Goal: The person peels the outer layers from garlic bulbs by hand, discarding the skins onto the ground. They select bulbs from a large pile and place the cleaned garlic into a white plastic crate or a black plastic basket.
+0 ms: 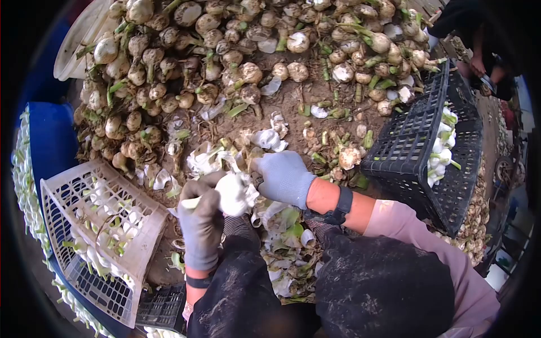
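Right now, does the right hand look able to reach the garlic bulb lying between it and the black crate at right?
Probably yes: the right hand is close to that garlic bulb, and only low cut stems lie between them.

Bare soil (341, 123), black crate (399, 134) alongside

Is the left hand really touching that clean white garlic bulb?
Touching. The head view shows the left hand's gloved fingers pressed against one side of the white garlic bulb, with no gap between.
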Available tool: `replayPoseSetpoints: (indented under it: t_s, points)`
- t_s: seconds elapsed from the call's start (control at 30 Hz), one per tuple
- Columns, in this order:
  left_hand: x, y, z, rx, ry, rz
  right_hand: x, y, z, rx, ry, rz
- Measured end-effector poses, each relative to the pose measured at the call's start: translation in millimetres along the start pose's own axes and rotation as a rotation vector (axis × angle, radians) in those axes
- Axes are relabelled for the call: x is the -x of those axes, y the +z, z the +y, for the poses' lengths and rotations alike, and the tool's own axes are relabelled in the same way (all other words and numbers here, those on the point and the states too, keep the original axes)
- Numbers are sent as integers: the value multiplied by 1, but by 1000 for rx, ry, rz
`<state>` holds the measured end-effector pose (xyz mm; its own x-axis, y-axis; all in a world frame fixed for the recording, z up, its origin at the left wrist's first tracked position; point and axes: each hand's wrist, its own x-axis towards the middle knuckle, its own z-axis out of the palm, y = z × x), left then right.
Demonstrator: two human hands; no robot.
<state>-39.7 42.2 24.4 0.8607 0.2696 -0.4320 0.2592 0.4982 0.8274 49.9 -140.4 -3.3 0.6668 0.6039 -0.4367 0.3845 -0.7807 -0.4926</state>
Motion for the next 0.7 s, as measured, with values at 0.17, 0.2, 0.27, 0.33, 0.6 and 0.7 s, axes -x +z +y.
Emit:
replayPoseSetpoints:
  t_s: [0.17,0.2,0.27,0.33,0.6,0.7]
  points:
    - [41,-58,124,1189,214,-430,43,-18,72,475,328,376]
    - [48,-68,127,1190,339,-424,52,-22,82,481,483,250]
    - [61,-100,130,1142,284,-449,69,-14,95,496,633,140]
    - [36,-61,96,767,345,-315,77,7,106,453,753,44]
    - [-24,14,-12,-419,-255,-374,47,-13,84,47,276,154]
    - [-32,37,-15,-875,441,-472,29,-48,36,-876,162,147]
